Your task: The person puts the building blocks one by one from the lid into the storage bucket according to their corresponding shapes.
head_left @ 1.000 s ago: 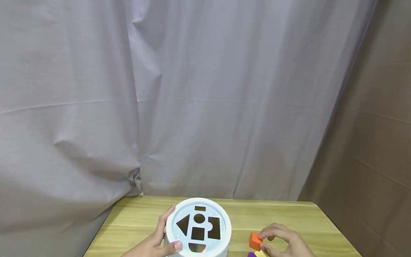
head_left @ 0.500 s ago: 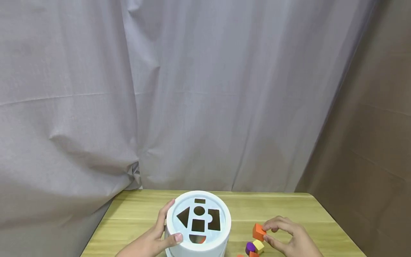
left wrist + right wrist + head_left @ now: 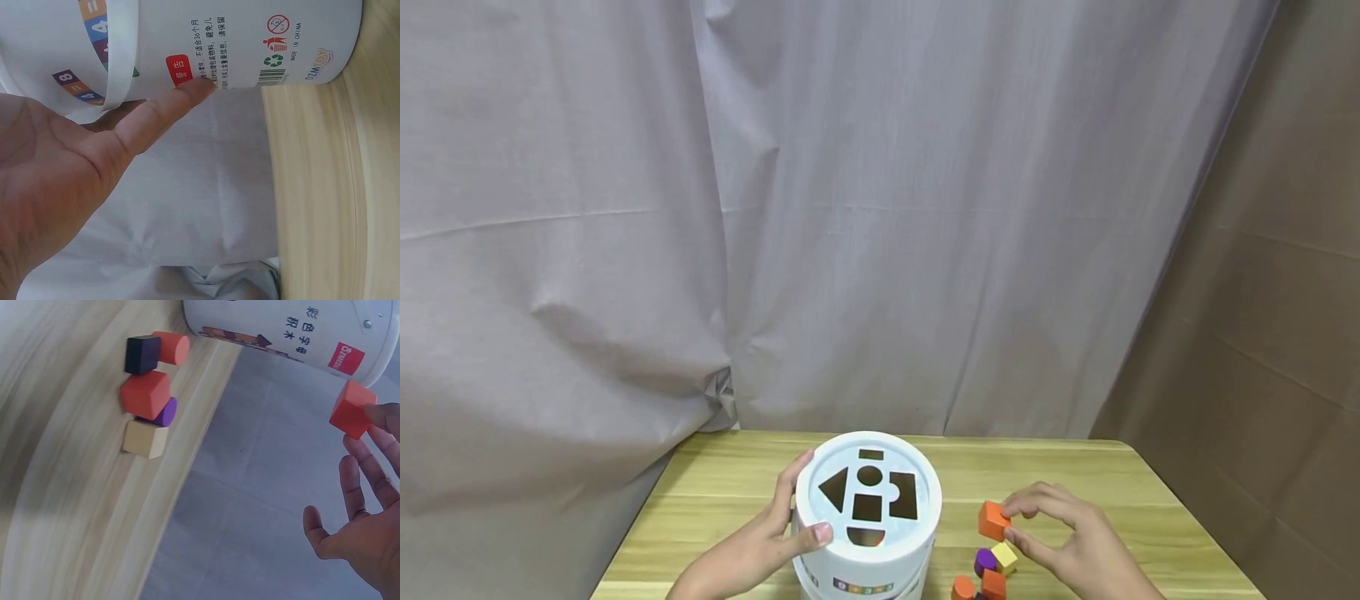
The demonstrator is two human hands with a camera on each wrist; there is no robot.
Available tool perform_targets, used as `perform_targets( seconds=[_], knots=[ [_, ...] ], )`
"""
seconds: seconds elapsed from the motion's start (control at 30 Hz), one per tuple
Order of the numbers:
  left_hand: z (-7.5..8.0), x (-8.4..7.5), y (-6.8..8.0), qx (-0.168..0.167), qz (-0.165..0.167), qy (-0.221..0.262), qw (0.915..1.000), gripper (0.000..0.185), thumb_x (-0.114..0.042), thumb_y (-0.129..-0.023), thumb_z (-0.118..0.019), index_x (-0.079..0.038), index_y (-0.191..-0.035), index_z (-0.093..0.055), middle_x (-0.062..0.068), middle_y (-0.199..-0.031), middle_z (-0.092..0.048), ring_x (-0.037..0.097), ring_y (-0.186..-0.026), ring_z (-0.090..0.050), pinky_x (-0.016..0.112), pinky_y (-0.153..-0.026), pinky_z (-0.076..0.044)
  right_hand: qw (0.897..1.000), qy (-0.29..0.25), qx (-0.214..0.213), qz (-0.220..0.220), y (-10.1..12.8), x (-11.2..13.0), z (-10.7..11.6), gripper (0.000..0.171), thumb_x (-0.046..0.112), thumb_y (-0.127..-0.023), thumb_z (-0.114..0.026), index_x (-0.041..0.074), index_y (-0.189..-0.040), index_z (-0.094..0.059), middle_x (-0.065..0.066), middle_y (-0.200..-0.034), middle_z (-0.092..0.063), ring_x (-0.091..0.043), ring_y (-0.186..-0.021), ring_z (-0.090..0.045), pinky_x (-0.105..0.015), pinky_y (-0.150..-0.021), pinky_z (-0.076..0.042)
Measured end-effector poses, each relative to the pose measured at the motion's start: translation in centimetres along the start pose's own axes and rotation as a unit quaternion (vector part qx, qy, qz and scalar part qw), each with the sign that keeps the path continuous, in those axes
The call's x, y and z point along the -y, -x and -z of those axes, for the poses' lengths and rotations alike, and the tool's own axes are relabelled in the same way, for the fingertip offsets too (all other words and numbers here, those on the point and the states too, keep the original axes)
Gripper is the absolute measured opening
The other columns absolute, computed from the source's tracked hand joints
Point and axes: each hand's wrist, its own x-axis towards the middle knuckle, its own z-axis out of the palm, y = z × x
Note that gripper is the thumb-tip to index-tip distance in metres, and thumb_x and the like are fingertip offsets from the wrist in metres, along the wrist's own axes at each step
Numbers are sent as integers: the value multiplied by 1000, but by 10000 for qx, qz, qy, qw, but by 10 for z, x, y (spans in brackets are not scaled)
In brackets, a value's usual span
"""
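A white shape-sorter bucket (image 3: 880,560) stands upright on the wooden table, its lid (image 3: 887,458) cut with several shaped holes. My left hand (image 3: 758,546) grips it from the left. The thumb lies over the lid's rim, while the fingers reach along the bucket's side in the left wrist view. Right of the bucket, my right hand (image 3: 1067,533) pinches an orange cube-like block (image 3: 994,521) between thumb and fingertips. In the right wrist view, this block (image 3: 354,409) is held up off the table near the bucket's upper end, with the other fingers spread below it.
Loose blocks cluster on the table (image 3: 1097,483) right of the bucket: a yellow cube (image 3: 1004,557), a purple cylinder (image 3: 985,561), an orange cube (image 3: 993,585), an orange cylinder (image 3: 962,588) and a black block (image 3: 142,354). A grey curtain (image 3: 880,250) hangs behind.
The head view has tilted down, showing more of the bucket and the loose blocks. The right hand with the orange block shifts slightly right, then back left. The left hand keeps its grip.
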Motion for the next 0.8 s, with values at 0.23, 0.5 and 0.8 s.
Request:
perform_targets(
  seconds=[0.23, 0.5, 0.8],
  knots=[
    [0, 8, -1, -52, 215, 14, 9998, 99, -37, -109, -71, -38, -176, 2, 17, -185, -17, 48, -164, -28, 71, -125, -33, 9997, -197, -2, 136, -11, 9, -2, 46, 1, -82, -96, 30, -114, -80, 11, -110, -79, -6, -99, -70, -8, -93, -48],
    [-1, 6, 1, -52, 326, -45, 9994, 99, -38, -109, -71, -37, -176, 2, 17, -183, -23, 45, -162, -31, 65, -124, -37, 9997, -221, 121, -81, -25, 21, -3, 39, 9, -87, -94, 34, -113, -80, 15, -113, -79, -6, -101, -71, -16, -90, -55],
    [-1, 6, 0, -58, 316, -10, 9995, 99, -38, -109, -71, -39, -176, 2, 15, -184, -20, 44, -162, -31, 64, -124, -38, 9991, -403, 104, 7, -35, 28, -6, 38, 10, -88, -94, 34, -114, -80, 14, -114, -79, -7, -104, -72, -20, -93, -57]
  ],
)
